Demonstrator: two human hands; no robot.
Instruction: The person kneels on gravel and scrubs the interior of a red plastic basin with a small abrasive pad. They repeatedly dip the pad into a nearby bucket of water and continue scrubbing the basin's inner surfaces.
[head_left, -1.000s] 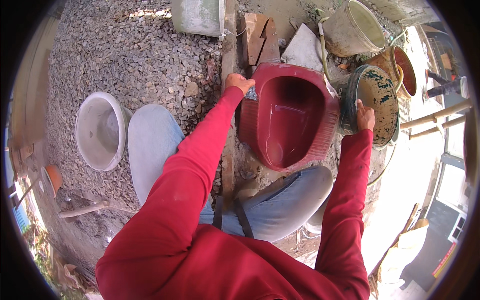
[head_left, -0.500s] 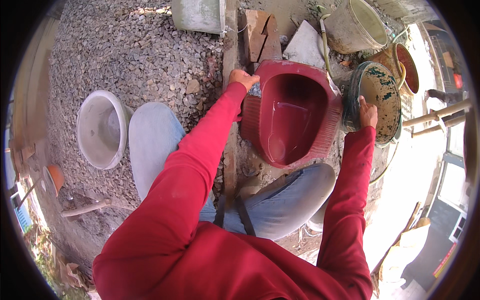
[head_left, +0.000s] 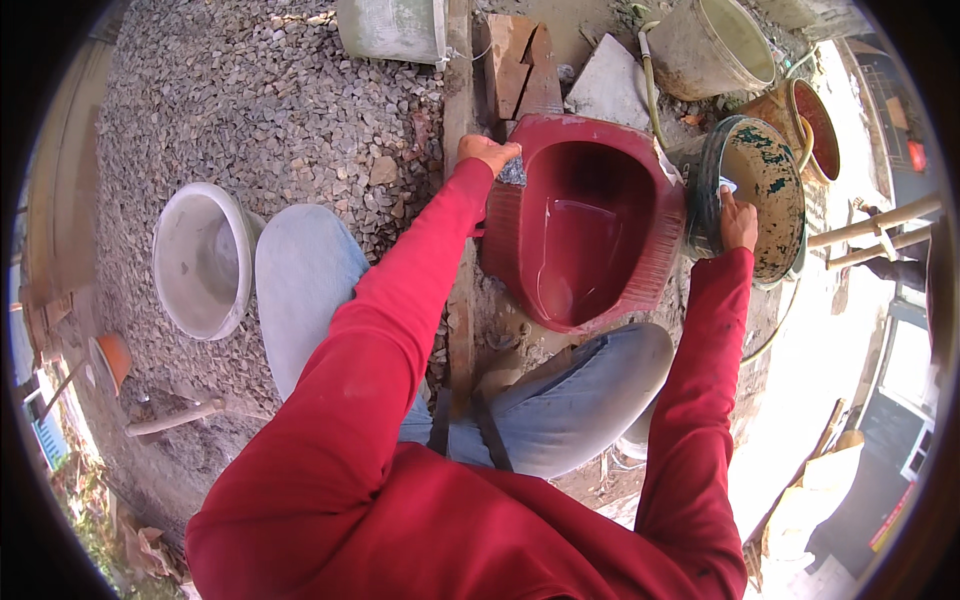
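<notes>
Right of upper centre: red squat pan (head_left: 590,240), likely heavy, brittle, slick; best held by both ribbed sides.
Left hand (head_left: 488,153): pinching grey scrap (head_left: 513,172) at pan's edge.
Right hand (head_left: 739,222): curled at green bucket (head_left: 708,215), grip unclear.

A plain, deep red top (head_left: 455,530) of smooth cloth covers the person's trunk. Joined to it on its left is a long red left sleeve (head_left: 385,300), creased at the elbow; on its right, a matching right sleeve (head_left: 695,400). Beyond the top's front edge show faded blue jeans (head_left: 570,410), palest over the knees. Two narrow dark straps (head_left: 489,430) run just ahead of the top. The left hand (head_left: 487,153) and right hand (head_left: 738,220) are bare.
</notes>
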